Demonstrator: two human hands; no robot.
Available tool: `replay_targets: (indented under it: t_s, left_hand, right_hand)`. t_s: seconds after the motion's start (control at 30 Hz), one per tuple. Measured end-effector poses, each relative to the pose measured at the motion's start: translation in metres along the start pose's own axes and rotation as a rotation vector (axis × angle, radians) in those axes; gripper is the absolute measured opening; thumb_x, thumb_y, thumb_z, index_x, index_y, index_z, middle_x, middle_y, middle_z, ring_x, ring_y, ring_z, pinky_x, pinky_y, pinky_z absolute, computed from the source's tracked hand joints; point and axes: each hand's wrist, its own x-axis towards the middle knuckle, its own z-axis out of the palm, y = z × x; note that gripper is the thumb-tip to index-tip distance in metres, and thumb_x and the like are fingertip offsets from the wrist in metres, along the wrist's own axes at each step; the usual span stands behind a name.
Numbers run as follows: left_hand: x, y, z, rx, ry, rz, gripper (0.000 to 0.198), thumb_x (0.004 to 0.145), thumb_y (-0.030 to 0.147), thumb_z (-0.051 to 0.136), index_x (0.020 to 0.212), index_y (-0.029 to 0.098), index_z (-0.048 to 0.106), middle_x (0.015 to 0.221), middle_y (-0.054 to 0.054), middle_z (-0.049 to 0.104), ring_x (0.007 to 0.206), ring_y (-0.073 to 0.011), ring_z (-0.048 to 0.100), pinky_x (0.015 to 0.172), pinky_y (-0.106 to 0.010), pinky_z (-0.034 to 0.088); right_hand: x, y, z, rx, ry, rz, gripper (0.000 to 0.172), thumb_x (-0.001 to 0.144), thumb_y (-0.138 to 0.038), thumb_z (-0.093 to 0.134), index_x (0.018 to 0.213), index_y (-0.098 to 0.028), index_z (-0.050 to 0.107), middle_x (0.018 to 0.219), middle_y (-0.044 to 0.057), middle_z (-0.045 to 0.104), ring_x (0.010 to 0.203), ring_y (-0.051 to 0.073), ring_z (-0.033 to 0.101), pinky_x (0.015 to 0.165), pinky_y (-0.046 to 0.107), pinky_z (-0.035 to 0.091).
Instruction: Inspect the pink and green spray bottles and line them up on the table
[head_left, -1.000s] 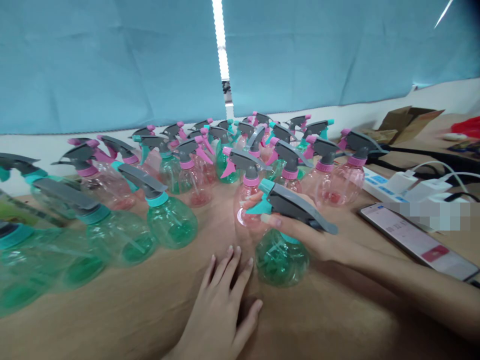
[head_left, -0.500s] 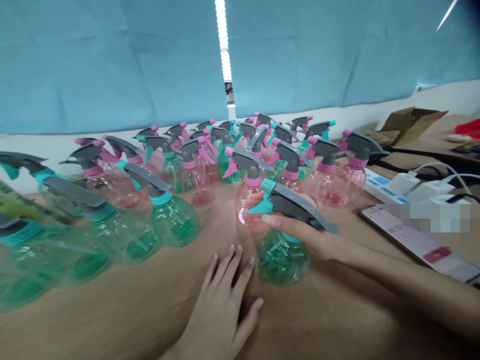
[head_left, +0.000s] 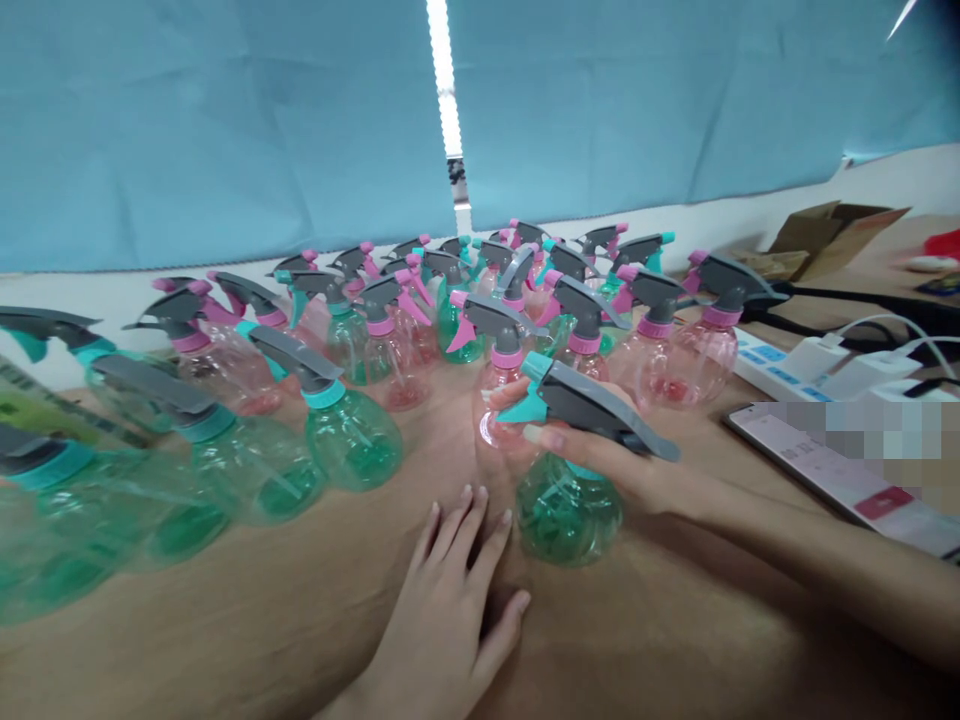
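A green spray bottle (head_left: pixel 568 512) with a grey and teal trigger head stands upright on the brown table (head_left: pixel 300 630). My right hand (head_left: pixel 600 455) is wrapped around its neck, below the trigger head; the thumb shows in front and some fingers are hidden behind. Flat on the table to the left of that bottle lies my left hand (head_left: pixel 446 595), fingers stretched out, holding nothing. Just behind the gripped bottle is a pink spray bottle (head_left: pixel 501 385). Another green spray bottle (head_left: pixel 354 440) stands beyond my left hand, to its left.
Several green and pink spray bottles crowd the back and left of the table. On the right lie a phone (head_left: pixel 817 460), a white power strip (head_left: pixel 772 360) with plugs and cables, and an open cardboard box (head_left: pixel 836 240). A blue cloth (head_left: pixel 225 130) hangs behind.
Both hands and the gripped spray bottle keep the same places on the table. Only the camera view has shifted very slightly.
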Motion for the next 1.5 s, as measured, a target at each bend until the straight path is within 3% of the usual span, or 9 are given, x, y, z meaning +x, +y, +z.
replay_targets:
  t_s: [0.17,0.4,0.53,0.67,0.83,0.97,1.23,1.5]
  left_hand:
    - [0.0,-0.001,0.0,0.006,0.008,0.007,0.05,0.09,0.032,0.054,0.136,0.013,0.047,0.147,-0.018,0.039,0.134,-0.0346,0.035,0.102,-0.058,0.035]
    - [0.0,-0.001,0.001,0.0,0.017,0.004,0.049,0.092,0.033,0.053,0.136,0.014,0.046,0.147,-0.018,0.038,0.135,-0.0344,0.035,0.103,-0.058,0.034]
    - [-0.001,-0.001,0.001,-0.015,0.007,-0.009,0.05,0.091,0.033,0.054,0.137,0.015,0.045,0.148,-0.016,0.038,0.135,-0.0335,0.034,0.105,-0.056,0.032]
    - [0.0,0.0,0.0,-0.018,0.004,-0.004,0.05,0.091,0.033,0.055,0.136,0.014,0.047,0.147,-0.016,0.039,0.135,-0.0339,0.035,0.104,-0.057,0.033]
    - [0.0,0.0,0.001,-0.012,0.009,-0.008,0.05,0.09,0.033,0.055,0.136,0.014,0.047,0.147,-0.017,0.04,0.135,-0.0338,0.035,0.104,-0.057,0.034]
    - [0.0,0.0,0.001,-0.005,0.013,-0.006,0.05,0.09,0.032,0.055,0.136,0.014,0.047,0.147,-0.017,0.038,0.135,-0.0334,0.035,0.104,-0.057,0.034]
    - [0.0,0.001,0.0,-0.005,0.002,-0.009,0.05,0.09,0.033,0.056,0.136,0.014,0.046,0.147,-0.017,0.039,0.134,-0.0333,0.036,0.104,-0.057,0.034]
    - [0.001,0.0,0.001,0.016,0.003,-0.001,0.049,0.091,0.035,0.056,0.135,0.014,0.048,0.146,-0.018,0.04,0.134,-0.0333,0.036,0.103,-0.057,0.036]
  right_hand:
    - [-0.002,0.0,-0.001,0.014,-0.017,0.011,0.025,0.088,-0.032,0.057,0.112,-0.025,0.061,0.094,0.001,0.062,0.087,0.017,0.059,0.078,0.031,0.046]
    - [0.001,-0.007,-0.002,-0.048,-0.001,0.013,0.015,0.087,-0.03,0.059,0.101,-0.028,0.064,0.092,-0.001,0.063,0.085,0.017,0.058,0.074,0.029,0.046]
    - [0.003,-0.008,-0.002,-0.054,0.01,-0.022,0.006,0.084,-0.031,0.061,0.088,-0.026,0.062,0.082,-0.001,0.059,0.073,0.015,0.053,0.063,0.027,0.043]
    - [0.003,-0.009,-0.001,-0.111,0.057,-0.037,0.013,0.085,-0.03,0.058,0.074,-0.023,0.053,0.069,-0.003,0.046,0.061,0.012,0.041,0.056,0.026,0.035]
    - [0.004,-0.01,0.0,-0.06,0.047,-0.082,0.017,0.084,-0.021,0.058,0.071,-0.022,0.048,0.068,-0.005,0.044,0.059,0.01,0.038,0.055,0.024,0.034]
    - [0.004,-0.011,0.0,-0.076,0.049,-0.066,0.026,0.086,-0.024,0.059,0.066,-0.022,0.042,0.065,-0.005,0.037,0.056,0.009,0.033,0.051,0.025,0.03]
    - [0.004,-0.012,-0.001,-0.126,0.043,-0.041,0.009,0.086,-0.033,0.057,0.081,-0.025,0.055,0.072,-0.002,0.05,0.064,0.014,0.046,0.059,0.028,0.038]
    - [-0.001,-0.008,0.0,-0.136,0.063,0.005,0.008,0.088,-0.029,0.056,0.094,-0.025,0.059,0.077,-0.004,0.055,0.067,0.012,0.051,0.063,0.025,0.041]
